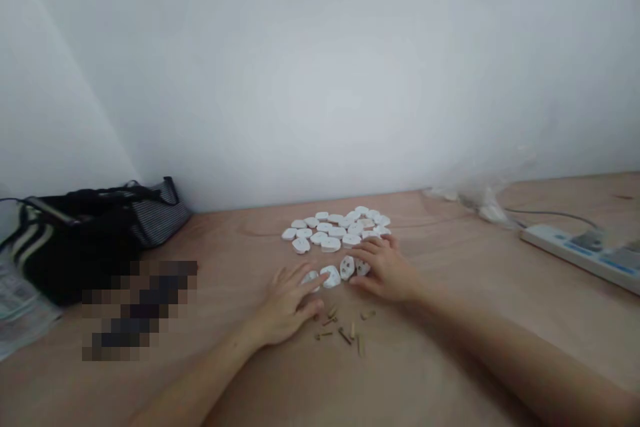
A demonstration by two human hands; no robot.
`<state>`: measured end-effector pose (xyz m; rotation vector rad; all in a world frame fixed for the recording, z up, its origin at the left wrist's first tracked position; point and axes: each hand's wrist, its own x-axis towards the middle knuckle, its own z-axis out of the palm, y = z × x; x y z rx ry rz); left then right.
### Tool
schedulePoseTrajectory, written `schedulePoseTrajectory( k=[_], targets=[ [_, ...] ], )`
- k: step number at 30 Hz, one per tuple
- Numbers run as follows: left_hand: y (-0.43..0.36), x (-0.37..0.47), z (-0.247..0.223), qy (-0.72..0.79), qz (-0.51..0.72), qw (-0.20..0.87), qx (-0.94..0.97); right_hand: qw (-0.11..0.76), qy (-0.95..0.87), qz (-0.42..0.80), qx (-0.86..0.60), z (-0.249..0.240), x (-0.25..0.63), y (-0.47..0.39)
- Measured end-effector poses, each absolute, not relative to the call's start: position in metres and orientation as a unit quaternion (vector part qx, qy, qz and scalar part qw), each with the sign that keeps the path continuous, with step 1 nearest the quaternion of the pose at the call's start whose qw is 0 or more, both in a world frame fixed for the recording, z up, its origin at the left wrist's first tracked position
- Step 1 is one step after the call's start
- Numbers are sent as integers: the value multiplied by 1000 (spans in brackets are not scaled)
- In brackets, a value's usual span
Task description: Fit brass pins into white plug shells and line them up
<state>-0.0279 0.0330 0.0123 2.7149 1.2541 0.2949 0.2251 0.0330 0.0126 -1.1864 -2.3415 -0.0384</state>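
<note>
Near the middle of the wooden table, my left hand (291, 301) lies with its fingers spread, its fingertips touching a white piece (310, 279) and the left edge of another white piece (331, 277). To the right, my right hand (383, 269) curves around a white piece (363, 267), partly hidden under its fingers. Between the hands, a white piece with dark holes (347, 268) stands tilted. Several small brass-coloured screws or pins (345, 335) lie scattered in front. Behind the hands, several more white pieces (331, 244) form a cluster.
Black bags (75, 240) sit at the left, with a blurred dark object (145, 307) nearer. A clear plastic bag (493, 207) rests by the wall at the right, beside a white power strip (585, 253) with plugs and a cable. The table (240, 240) meets the wall behind.
</note>
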Motion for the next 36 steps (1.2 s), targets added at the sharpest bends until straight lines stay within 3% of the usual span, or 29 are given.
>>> schedulePoseTrajectory(
  k=[6, 11, 18, 23, 29, 36],
  targets=[
    [36, -29, 7, 403, 73, 96, 907, 224, -871, -22, -436, 10, 207, 50],
    [48, -36, 1, 382, 103, 99, 913, 355, -830, -9, -430, 13, 213, 39],
    [52, -41, -3, 371, 178, 61, 909, 444, -775, 190, -408, 7, 238, 7],
    [41, -44, 0, 329, 248, 35, 911, 407, -801, 210, -386, 2, 229, -3],
    [27, -36, 4, 263, 248, 26, 932, 339, -814, 227, -413, 1, 211, -11],
    [27, -35, 5, 254, 246, 33, 935, 364, -821, 221, -380, 6, 212, -19]
  ],
)
